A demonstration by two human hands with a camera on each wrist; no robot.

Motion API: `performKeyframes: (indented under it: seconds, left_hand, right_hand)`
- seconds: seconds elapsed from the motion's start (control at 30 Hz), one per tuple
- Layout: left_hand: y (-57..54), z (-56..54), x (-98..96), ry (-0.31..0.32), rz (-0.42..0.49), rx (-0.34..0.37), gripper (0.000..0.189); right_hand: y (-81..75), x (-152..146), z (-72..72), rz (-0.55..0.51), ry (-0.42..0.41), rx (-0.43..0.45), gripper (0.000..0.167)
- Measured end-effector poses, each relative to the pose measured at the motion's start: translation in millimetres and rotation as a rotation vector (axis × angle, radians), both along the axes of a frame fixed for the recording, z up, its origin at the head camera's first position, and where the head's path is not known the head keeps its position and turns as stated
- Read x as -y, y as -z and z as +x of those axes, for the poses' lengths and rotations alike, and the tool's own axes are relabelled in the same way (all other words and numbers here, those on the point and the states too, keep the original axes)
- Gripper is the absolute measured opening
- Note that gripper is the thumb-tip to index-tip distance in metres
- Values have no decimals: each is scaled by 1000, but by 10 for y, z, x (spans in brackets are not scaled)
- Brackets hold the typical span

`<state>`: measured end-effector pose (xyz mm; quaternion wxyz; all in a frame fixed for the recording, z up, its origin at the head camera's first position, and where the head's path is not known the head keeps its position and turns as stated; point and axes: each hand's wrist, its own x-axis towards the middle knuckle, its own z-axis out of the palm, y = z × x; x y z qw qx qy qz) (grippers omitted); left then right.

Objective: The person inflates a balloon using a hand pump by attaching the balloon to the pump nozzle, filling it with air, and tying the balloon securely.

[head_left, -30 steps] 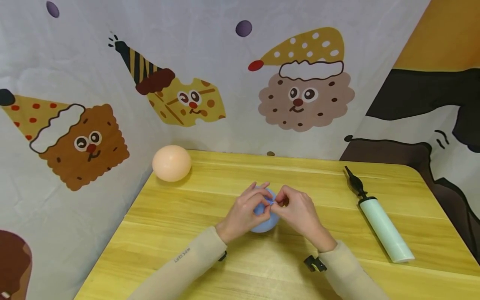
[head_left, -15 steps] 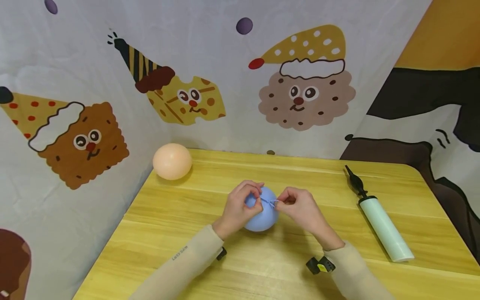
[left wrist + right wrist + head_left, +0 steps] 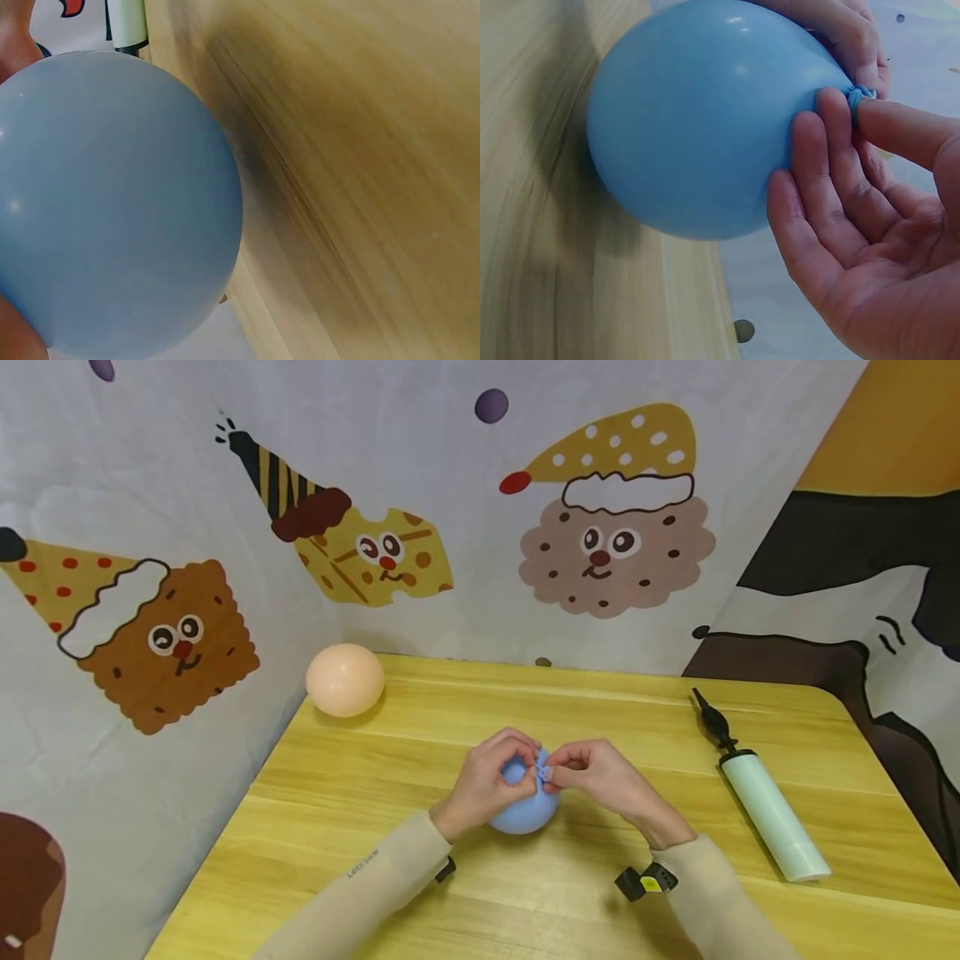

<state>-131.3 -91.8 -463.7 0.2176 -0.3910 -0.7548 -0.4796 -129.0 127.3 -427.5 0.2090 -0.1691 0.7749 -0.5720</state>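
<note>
An inflated blue balloon point(image 3: 523, 814) is held between both hands over the middle of the table, its neck turned up. My left hand point(image 3: 487, 781) pinches the neck from the left with thumb and forefinger. From the right, my right hand point(image 3: 600, 774) pinches the twisted neck between thumb and fingers. Seen in the right wrist view, the bunched neck point(image 3: 859, 97) lies at the thumb tip, while the other fingers point(image 3: 810, 150) touch the balloon's side. The balloon's round body point(image 3: 127, 202) fills much of the left wrist view and hides most of the left hand there.
A peach balloon point(image 3: 345, 680) rests at the table's back left corner. On the right lies a pale green hand pump point(image 3: 772, 814) with a black nozzle point(image 3: 712, 718). A cartoon-printed cloth point(image 3: 465, 635) hangs behind the wooden table point(image 3: 420, 710).
The hands drew apart with the blue neck stretched between them, then came together again at the neck. The balloon dipped slightly toward me. Peach balloon and pump stayed put.
</note>
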Motion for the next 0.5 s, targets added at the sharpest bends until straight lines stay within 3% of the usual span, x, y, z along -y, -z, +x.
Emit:
performKeyframes:
  seconds: [0.13,0.27,0.37,0.5]
  left_hand:
    - [2,-16,14,-12,-20,-9,20]
    - [34,-58,68,-53,13,27,20]
    - [60,-77,99,-77,51,74,20]
    - [83,-75,120,-101,136,184,20]
  right_hand:
    - [40,-30,-27,-55,-35,51,22]
    - [64,-59,-31,-124,10,73,34]
    - [80,-54,-5,-103,88,12,42]
    - [124,-31,76,1,146,-155,51]
